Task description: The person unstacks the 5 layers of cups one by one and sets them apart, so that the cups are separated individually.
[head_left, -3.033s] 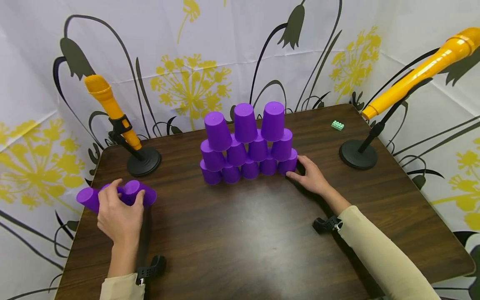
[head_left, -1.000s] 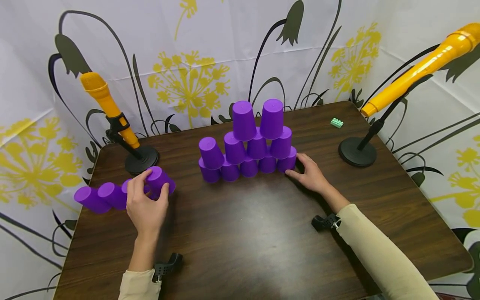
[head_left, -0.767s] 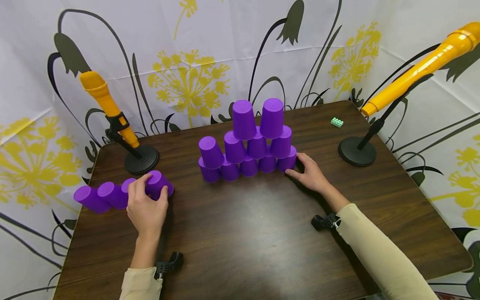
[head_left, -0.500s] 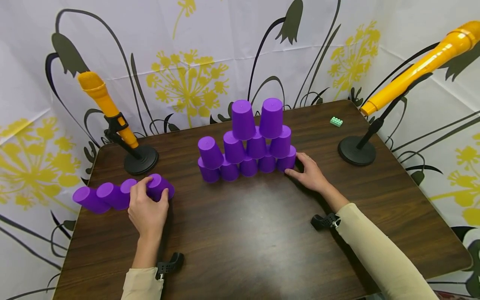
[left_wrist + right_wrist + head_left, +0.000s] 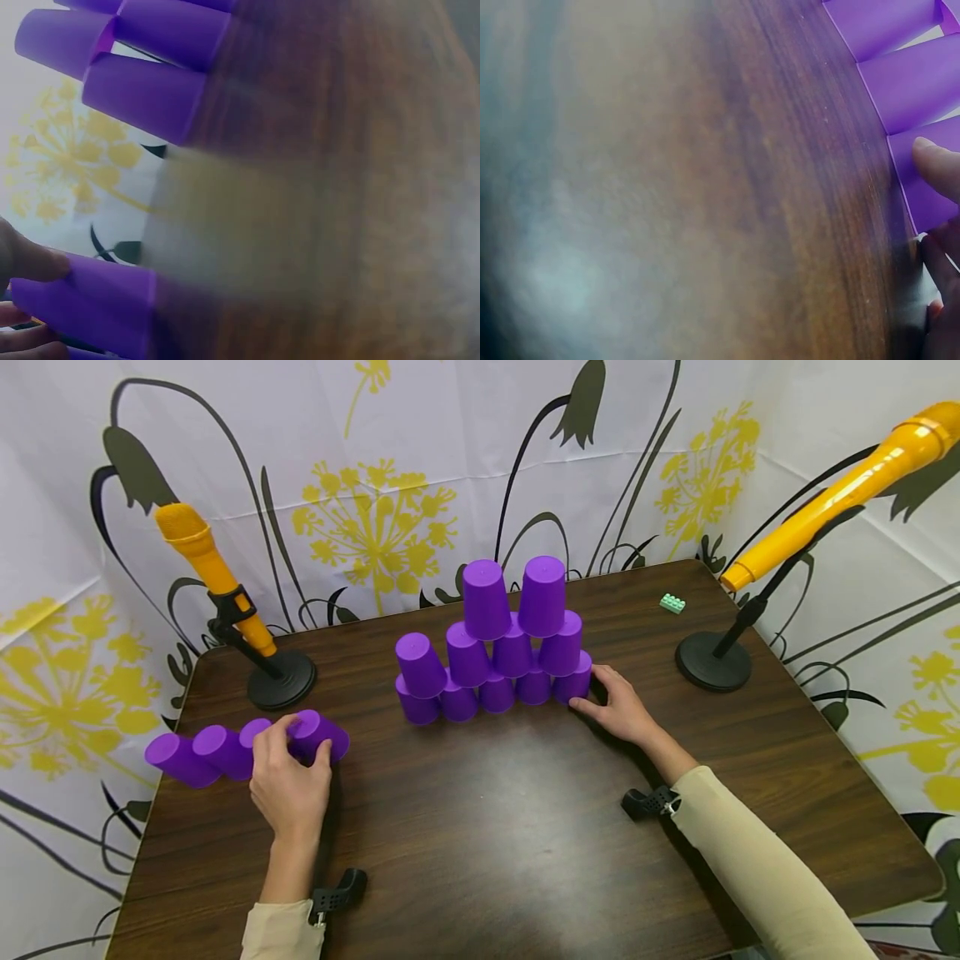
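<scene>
Upside-down purple cups stand in three tiers at mid-table; two top cups (image 5: 487, 602) sit on a middle tier (image 5: 468, 657), above a bottom row (image 5: 459, 702). My right hand (image 5: 626, 714) has its thumb and fingers about the rightmost bottom cup (image 5: 934, 176). At the left is a row of inverted purple cups (image 5: 180, 760) on the table. Around the right end cup of that row (image 5: 326, 737) curls my left hand (image 5: 288, 789). The left wrist view shows the thumb against this cup (image 5: 97, 304), with other fingers beyond it, partly out of frame.
Behind the left row stands a yellow microphone (image 5: 213, 568) on a black round base (image 5: 288, 681). Another microphone (image 5: 832, 502) leans over its base (image 5: 712, 662) at the right. A small green brick (image 5: 672, 603) lies near the table's back edge.
The upper left cup has left the stack, and the left row has grown longer to the right. My left hand has moved right, then slightly left just now. My right hand has barely moved.
</scene>
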Available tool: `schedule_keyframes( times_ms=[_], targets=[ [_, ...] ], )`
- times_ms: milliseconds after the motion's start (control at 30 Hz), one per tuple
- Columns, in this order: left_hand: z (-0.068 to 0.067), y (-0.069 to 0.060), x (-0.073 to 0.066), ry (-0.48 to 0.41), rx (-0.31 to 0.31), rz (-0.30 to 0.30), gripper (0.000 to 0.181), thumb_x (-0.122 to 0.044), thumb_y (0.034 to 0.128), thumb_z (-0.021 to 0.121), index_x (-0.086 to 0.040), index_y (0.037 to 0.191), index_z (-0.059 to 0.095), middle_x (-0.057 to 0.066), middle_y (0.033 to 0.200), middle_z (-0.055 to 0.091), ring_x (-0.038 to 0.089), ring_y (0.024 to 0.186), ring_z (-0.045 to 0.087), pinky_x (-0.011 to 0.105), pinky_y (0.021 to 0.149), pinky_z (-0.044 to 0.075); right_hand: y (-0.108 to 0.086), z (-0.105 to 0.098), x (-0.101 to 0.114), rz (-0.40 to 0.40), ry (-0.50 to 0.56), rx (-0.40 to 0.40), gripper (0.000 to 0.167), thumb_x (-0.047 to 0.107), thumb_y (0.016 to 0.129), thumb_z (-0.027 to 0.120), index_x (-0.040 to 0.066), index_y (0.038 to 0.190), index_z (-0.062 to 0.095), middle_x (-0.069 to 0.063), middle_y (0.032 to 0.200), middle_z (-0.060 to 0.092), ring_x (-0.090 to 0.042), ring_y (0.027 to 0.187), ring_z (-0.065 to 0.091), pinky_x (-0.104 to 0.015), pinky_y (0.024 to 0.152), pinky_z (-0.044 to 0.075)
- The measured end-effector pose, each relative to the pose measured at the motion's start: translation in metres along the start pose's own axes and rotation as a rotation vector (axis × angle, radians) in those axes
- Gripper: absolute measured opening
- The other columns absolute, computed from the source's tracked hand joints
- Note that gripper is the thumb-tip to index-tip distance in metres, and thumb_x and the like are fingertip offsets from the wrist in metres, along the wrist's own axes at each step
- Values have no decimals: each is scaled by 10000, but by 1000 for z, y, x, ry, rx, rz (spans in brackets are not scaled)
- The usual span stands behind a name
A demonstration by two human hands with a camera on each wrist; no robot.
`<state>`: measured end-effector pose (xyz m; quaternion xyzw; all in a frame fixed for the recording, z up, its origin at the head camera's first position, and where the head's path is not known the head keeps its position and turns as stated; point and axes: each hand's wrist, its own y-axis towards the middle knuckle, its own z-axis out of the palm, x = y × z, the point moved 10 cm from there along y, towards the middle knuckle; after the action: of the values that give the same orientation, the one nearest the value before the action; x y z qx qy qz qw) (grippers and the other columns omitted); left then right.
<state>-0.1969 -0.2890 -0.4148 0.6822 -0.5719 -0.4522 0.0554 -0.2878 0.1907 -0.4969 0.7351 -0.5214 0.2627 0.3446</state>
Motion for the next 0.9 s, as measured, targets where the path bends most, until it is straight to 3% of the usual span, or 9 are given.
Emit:
schedule_keyframes(
  times_ms=[100,233,333,467,667,800,900],
  targets=[
    [-9,5,-10,5,-32,23,517,-100,729,859,-88,1203,653,185,1100,615,355,892,618,518,686,475,0,0,0,6,1,2,616,206,861,764,-4,1380,507,-192,1329,555,-350,1267,480,-516,1065,343],
    [-21,16,-37,3,-64,94,487,-190,785,822,-99,1229,645,153,1166,607,324,894,619,437,675,482,-1,-1,0,15,1,8,614,203,865,760,1,1385,503,-185,1334,552,-342,1272,477,-511,1071,340],
    [-29,24,-68,-59,-97,165,455,-234,817,792,-90,1226,653,109,1231,610,309,954,625,389,728,513,-1,-2,0,22,5,10,616,198,865,760,-3,1386,500,-189,1337,549,-347,1275,473,-520,1071,339],
    [-31,34,-123,-231,-104,299,412,-200,833,773,-73,1210,667,84,1253,623,279,1053,610,340,791,499,-2,-2,0,24,8,8,617,199,864,761,-8,1384,500,-197,1335,549,-358,1272,474,-534,1066,339],
    [-5,43,-201,-423,44,492,459,-127,837,749,-64,1276,627,98,1301,592,245,1194,550,394,931,466,-2,-1,-2,26,6,8,620,206,870,757,-9,1389,495,-200,1340,544,-360,1277,469,-533,1067,339],
    [20,45,-235,-477,157,547,543,-94,824,766,-78,1336,585,103,1335,558,243,1243,521,421,968,461,-1,0,-1,20,9,9,619,206,869,758,-6,1389,498,-195,1340,545,-352,1275,472,-522,1070,340],
    [35,46,-255,-466,225,576,596,-130,839,765,-95,1390,539,128,1368,527,256,1270,497,447,964,463,0,0,0,17,13,9,617,201,865,762,-6,1385,502,-193,1335,548,-350,1272,474,-522,1069,340]
  ],
)
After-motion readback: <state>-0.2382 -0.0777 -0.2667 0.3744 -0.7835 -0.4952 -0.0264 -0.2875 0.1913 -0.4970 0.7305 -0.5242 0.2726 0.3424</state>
